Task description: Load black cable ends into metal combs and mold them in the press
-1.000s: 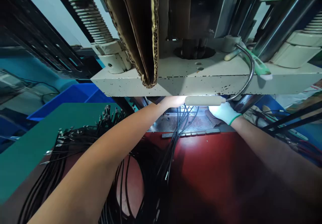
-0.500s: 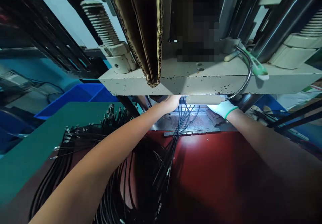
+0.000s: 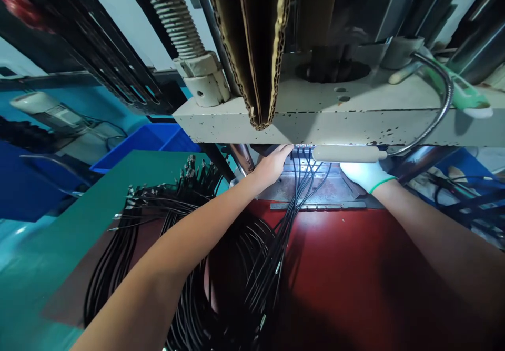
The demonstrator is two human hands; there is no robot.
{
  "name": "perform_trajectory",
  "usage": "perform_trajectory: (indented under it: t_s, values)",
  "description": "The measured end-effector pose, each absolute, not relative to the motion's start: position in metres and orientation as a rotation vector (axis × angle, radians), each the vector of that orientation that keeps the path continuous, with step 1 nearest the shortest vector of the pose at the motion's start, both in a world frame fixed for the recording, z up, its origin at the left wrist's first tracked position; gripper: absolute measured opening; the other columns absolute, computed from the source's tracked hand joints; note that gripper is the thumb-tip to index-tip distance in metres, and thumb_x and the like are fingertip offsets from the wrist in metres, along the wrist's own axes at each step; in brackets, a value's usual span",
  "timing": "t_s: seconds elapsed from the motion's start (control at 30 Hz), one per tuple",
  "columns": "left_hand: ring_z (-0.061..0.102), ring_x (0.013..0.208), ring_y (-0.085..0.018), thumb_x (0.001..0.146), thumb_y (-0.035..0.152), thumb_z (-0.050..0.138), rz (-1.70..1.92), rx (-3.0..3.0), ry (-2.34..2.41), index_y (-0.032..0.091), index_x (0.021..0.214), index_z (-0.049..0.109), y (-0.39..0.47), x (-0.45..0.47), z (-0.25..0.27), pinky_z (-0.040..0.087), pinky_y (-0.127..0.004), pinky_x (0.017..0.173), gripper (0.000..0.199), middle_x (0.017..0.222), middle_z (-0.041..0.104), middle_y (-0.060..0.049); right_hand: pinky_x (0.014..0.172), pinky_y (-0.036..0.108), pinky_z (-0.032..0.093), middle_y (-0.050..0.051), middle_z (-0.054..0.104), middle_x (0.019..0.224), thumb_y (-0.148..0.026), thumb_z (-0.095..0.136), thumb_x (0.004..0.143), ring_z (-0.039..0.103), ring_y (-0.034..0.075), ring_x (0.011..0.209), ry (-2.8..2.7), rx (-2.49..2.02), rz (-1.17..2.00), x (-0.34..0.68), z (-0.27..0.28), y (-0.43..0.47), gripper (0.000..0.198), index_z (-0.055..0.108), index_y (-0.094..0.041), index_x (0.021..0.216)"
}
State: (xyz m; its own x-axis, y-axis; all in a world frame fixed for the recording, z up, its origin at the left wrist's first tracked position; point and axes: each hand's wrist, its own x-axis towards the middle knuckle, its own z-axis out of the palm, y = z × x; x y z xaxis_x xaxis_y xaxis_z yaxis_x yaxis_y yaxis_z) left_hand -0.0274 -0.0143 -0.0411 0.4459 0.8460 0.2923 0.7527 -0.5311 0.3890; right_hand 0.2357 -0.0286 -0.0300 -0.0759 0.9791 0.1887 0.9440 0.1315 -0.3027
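Note:
My bare left hand (image 3: 272, 166) reaches under the pale metal plate of a press, fingers stretched toward the leftmost of several thin black cables (image 3: 296, 185). Its fingertips are partly hidden by the plate edge; no thing shows clearly in its grasp. The cables hang down from a brightly lit metal fixture (image 3: 286, 185), where their upper ends are hidden. My right hand (image 3: 361, 174), in a white glove with a green cuff, is at the right of the fixture. A tube-shaped work lamp (image 3: 347, 154) and the plate cover its fingers.
A large heap of black cables with metal ends (image 3: 185, 198) lies left on the green table (image 3: 106, 182). Red sheeting (image 3: 335, 267) covers the front. Folded cardboard (image 3: 262, 77) stands on the press plate (image 3: 335, 124). Behind are blue bins (image 3: 138, 143); a flexible metal lamp neck (image 3: 442, 98) curves at right.
The view has shifted, so the press and table appear farther right. My left fingers look more stretched out beside the cables. My right hand stays by the lamp.

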Motion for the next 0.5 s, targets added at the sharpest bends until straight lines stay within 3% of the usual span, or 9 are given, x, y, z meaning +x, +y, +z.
perform_trajectory:
  t_s: [0.23, 0.37, 0.5]
  values:
    - [0.058, 0.118, -0.020, 0.086, 0.004, 0.037, 0.738, 2.293, 1.571, 0.018, 0.126, 0.060, -0.0124, -0.0253, -0.0337, 0.043, -0.035, 0.108, 0.048, 0.124, 0.065, -0.007, 0.090, 0.030, 0.045, 0.017, 0.070, 0.100, -0.020, 0.047, 0.087, 0.060, 0.022, 0.104, -2.010, -1.789, 0.210, 0.2311, -0.0249, -0.0333, 0.027, 0.066, -0.007, 0.101]
    - [0.059, 0.116, -0.023, 0.085, 0.004, 0.038, 0.766, 2.278, 1.611, 0.017, 0.129, 0.057, -0.0120, -0.0240, -0.0356, 0.044, -0.038, 0.107, 0.050, 0.119, 0.066, -0.010, 0.092, 0.034, 0.045, 0.019, 0.069, 0.102, -0.024, 0.047, 0.085, 0.060, 0.024, 0.102, -1.977, -1.799, 0.193, 0.2309, -0.0244, -0.0342, 0.028, 0.065, -0.006, 0.096]
    - [0.059, 0.116, -0.020, 0.081, 0.000, 0.037, 0.746, 2.336, 1.500, 0.024, 0.130, 0.058, -0.0140, -0.0240, -0.0393, 0.046, -0.035, 0.105, 0.058, 0.123, 0.065, -0.004, 0.094, 0.039, 0.044, 0.020, 0.069, 0.099, -0.026, 0.048, 0.083, 0.060, 0.026, 0.098, -1.968, -1.831, 0.172, 0.2343, -0.0294, -0.0323, 0.026, 0.064, -0.007, 0.093]
